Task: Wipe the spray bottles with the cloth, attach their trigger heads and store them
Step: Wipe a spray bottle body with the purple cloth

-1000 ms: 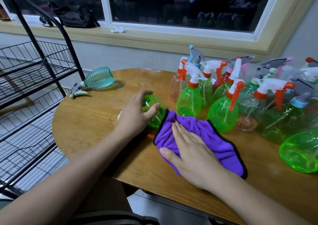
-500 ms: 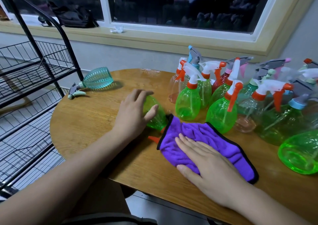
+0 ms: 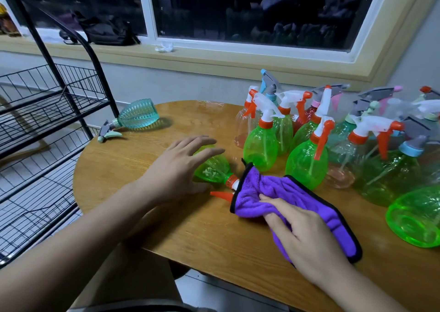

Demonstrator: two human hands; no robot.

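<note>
1. Since the earlier frame, the purple cloth [image 3: 281, 192] has slid off the green bottle [image 3: 212, 168], which lies on its side on the counter [image 3: 190, 230]; its orange neck now shows.
2. Left hand [image 3: 176, 168]: fingers straightened, released, spread over the bottle.
3. Right hand [image 3: 302, 233]: fingers curled, grasping the cloth.
4. Upright spray bottles [image 3: 262, 144] stand just beyond.

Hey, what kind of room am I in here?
Likely a home or small workroom: a round wooden table crowded with spray bottles, a black wire rack beside it, a dark window behind.
</note>
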